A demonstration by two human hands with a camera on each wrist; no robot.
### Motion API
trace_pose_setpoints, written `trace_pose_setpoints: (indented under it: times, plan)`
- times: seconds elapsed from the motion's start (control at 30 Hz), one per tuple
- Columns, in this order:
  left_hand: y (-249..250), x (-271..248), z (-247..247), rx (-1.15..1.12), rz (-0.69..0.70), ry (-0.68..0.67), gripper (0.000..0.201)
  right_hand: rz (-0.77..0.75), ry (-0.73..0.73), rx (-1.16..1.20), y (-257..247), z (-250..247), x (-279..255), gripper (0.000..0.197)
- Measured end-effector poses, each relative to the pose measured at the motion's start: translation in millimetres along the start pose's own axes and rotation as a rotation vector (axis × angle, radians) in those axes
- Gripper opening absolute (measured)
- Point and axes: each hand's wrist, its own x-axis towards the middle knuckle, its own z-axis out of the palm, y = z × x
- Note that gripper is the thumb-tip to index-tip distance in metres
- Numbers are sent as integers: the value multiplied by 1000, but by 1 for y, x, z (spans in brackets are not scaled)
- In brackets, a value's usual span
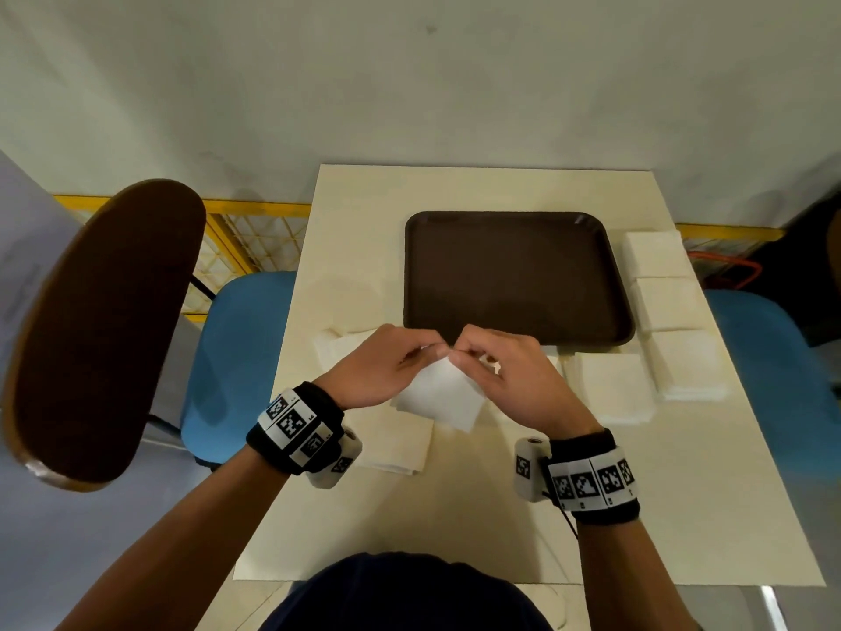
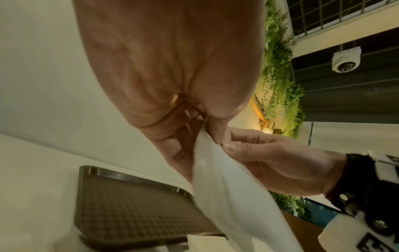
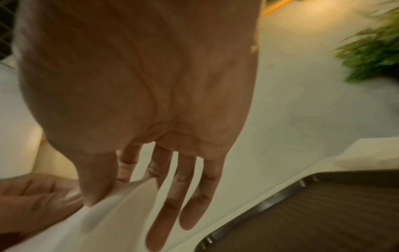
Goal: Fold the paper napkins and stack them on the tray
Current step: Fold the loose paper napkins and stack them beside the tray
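Cream table (image 1: 455,516), tray (image 1: 517,230) bare; my left hand (image 1: 377,368) and right hand (image 1: 509,375) pinch one napkin (image 1: 443,393) corner, aligning edges to fold.

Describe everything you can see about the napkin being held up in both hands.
The napkin is a thin, soft white paper sheet, lifted off the table in front of the near edge of the brown tray. It hangs slack and tilted from its top edge, with gentle ripples. The left hand and right hand pinch that edge close together between thumb and fingers. Its lower corner hangs over another napkin lying flat. Whether it is already folded cannot be told.
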Motion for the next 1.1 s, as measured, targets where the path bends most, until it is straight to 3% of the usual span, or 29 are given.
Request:
trace_pose_setpoints:
  times: [0.2,0.3,0.4,0.5,0.6,0.73,0.93,1.1]
  plan:
    - [-2,21,18,-43,7,67,29,159,167,61,34,-23,-33,18]
    - [2,34,36,-120,12,87,30,326,312,52,45,-18,-41,26]
    - [3,49,57,-257,-17,119,37,451,467,220,49,-9,-49,29]
    - [1,61,72,-380,-127,170,42,485,465,224,55,-6,-57,31]
    - [-2,72,87,-452,-229,200,30,543,493,106,67,-1,-61,24]
    - [-8,84,108,-342,-331,187,18,662,527,45,74,9,-57,10]
    - [-6,90,134,-150,-323,282,29,746,489,-91,87,33,-49,14]
    - [-6,90,141,-51,-300,251,35,775,451,-240,87,41,-48,20]
